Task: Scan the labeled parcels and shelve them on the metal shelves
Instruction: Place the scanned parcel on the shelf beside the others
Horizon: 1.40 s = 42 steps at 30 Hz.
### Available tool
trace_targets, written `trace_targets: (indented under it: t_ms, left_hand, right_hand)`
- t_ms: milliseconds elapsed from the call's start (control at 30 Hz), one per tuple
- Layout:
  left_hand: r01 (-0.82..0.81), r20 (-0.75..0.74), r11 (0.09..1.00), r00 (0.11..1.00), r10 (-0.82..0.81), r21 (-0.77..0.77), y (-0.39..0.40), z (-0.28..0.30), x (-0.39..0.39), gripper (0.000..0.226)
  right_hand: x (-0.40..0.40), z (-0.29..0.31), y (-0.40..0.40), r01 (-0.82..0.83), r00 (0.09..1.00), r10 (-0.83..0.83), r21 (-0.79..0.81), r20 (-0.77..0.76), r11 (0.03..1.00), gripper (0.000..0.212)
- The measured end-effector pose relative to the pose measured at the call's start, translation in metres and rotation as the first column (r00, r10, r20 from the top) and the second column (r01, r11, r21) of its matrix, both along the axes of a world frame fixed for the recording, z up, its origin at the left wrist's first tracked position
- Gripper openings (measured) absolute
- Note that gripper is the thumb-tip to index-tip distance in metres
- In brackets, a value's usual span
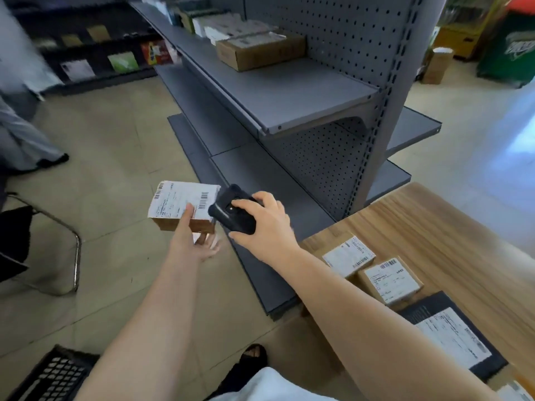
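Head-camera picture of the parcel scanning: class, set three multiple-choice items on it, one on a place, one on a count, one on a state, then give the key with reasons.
1. Where does the black scanner sit?
A. on the shelf
B. in the right hand
C. on the floor

2. How many small labelled boxes lie side by side on the wooden table?
A. two
B. five
C. none

3. How is the labelled parcel held?
A. resting on the table
B. lying on a shelf
C. held up by the left hand

Key: 1 B, the right hand grips it. 2 A, two small boxes show. 3 C, the left hand supports it in the air.
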<state>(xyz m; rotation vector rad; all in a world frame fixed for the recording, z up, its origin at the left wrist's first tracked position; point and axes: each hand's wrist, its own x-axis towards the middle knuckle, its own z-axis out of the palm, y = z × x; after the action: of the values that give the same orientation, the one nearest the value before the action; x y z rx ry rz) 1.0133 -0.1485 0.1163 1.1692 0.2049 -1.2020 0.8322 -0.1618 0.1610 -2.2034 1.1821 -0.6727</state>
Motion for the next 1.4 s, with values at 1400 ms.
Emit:
trace_targets:
  t_ms: [1400]
  left_hand:
    - [0.682, 0.779, 0.436, -0.328, -0.535, 0.587, -0.384, 0.265, 0.014, 0.071]
  right_hand:
    - [0.009, 0.211, -0.310, 0.776, 0.628, -0.765, -0.174, 0.140, 0.606, 0.059]
